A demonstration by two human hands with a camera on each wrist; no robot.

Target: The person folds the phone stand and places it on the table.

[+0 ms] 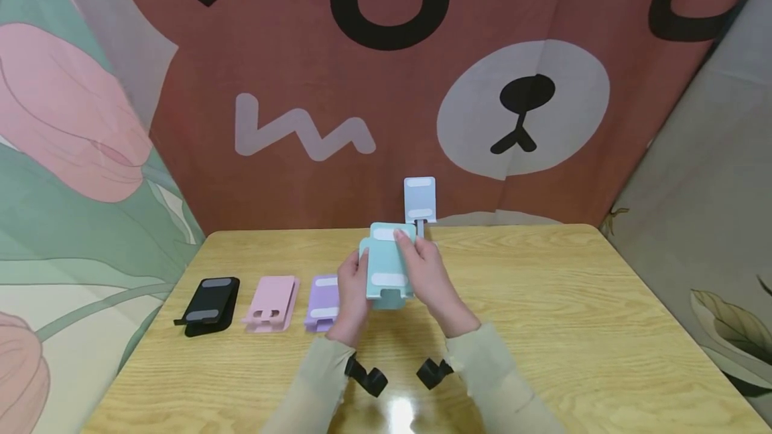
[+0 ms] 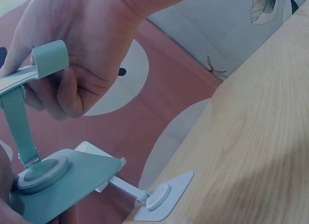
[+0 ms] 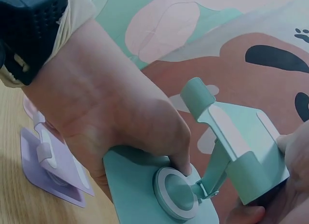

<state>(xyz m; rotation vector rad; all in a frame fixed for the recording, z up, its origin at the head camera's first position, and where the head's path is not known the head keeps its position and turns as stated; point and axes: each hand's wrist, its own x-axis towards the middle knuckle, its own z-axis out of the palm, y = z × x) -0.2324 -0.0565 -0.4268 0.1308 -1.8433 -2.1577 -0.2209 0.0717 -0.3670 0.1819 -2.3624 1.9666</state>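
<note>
Tbl [image 1: 573,327] below teal stand [image 1: 386,261] in LH [image 1: 352,297], RH [image 1: 433,280]

Your wood-grain table [image 1: 573,327]: left of your left hand [image 1: 352,297], purple stand [image 1: 322,295] nearest, then pink stand [image 1: 273,295], black stand [image 1: 212,300] farthest. Beyond your right hand [image 1: 433,280], pale blue stand [image 1: 419,198], unfolded.

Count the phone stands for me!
5: folded black stand, folded pink stand and folded purple stand at left on the wooden table; rectangular mint stand held in the left hand and right hand; upright light blue stand behind it.
</note>
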